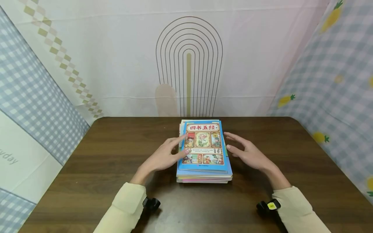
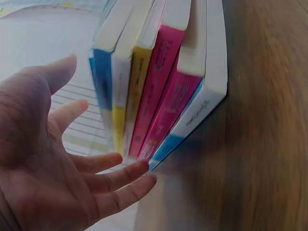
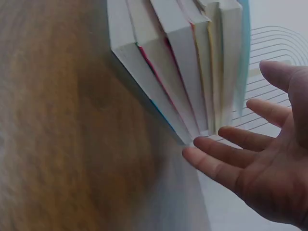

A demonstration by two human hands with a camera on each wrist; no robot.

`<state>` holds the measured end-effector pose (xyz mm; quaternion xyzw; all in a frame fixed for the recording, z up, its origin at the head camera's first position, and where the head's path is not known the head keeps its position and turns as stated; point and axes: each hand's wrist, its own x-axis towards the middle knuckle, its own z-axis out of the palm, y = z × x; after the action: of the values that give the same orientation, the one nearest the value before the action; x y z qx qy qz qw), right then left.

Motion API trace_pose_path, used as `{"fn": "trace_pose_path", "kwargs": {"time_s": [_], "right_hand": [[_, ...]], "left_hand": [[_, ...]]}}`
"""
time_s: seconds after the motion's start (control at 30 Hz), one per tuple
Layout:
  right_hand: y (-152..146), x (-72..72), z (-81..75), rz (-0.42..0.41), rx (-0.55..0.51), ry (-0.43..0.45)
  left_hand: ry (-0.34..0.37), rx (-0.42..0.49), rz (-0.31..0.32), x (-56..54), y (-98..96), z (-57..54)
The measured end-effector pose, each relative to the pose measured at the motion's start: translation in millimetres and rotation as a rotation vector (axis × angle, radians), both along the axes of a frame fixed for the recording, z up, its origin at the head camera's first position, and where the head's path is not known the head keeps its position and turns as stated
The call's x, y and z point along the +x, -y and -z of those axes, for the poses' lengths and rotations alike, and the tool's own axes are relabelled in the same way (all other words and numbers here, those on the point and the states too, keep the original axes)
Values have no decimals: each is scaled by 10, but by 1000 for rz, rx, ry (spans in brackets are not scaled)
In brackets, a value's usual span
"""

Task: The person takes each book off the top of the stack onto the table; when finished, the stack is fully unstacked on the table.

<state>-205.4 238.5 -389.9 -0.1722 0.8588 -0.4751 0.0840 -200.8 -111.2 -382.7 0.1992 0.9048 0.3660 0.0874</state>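
A stack of several books (image 1: 204, 176) lies flat on the table, topped by a blue picture-covered book (image 1: 203, 145). My left hand (image 1: 167, 153) is at the stack's left side, thumb and fingers spread and extended. In the left wrist view, the same left hand (image 2: 72, 159) faces the coloured spines (image 2: 154, 91). My right hand (image 1: 247, 152) is at the right side of the stack, its fingers loosely extended. The right wrist view has the right hand (image 3: 260, 154) beside the pale page edges (image 3: 173, 67). Neither hand grips a book; whether fingertips touch the stack I cannot tell.
The dark wooden table (image 1: 116, 168) reaches back to a white wall cloth (image 1: 122, 58) printed with arches. Checked cloths hang at the left (image 1: 35, 71) and right (image 1: 329, 106). A black wrist camera (image 1: 151, 204) sits on the left cuff, another camera (image 1: 263, 207) on the right.
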Motion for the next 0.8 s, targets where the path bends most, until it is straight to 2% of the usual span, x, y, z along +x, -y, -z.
{"fn": "trace_pose_path", "kwargs": {"time_s": [0.1, 0.2, 0.3, 0.47, 0.6, 0.7, 0.8], "right_hand": [[16, -5, 62, -27, -98, 62], [19, -10, 97, -36, -139, 88], [30, -20, 113, -43, -121, 79], [52, -17, 107, -36, -31, 42], [51, -19, 99, -11, 2, 39], [44, -25, 111, -8, 10, 39], [49, -32, 132, -23, 5, 49]], "left_hand": [[41, -2, 17, -39, -26, 40], [62, 2, 30, -50, -4, 53], [64, 17, 40, -45, 74, 57], [97, 50, 54, -2, 274, 54], [157, 158, 113, -46, 348, 50], [239, 278, 180, -131, 344, 64], [329, 381, 199, -175, 347, 81]]}}
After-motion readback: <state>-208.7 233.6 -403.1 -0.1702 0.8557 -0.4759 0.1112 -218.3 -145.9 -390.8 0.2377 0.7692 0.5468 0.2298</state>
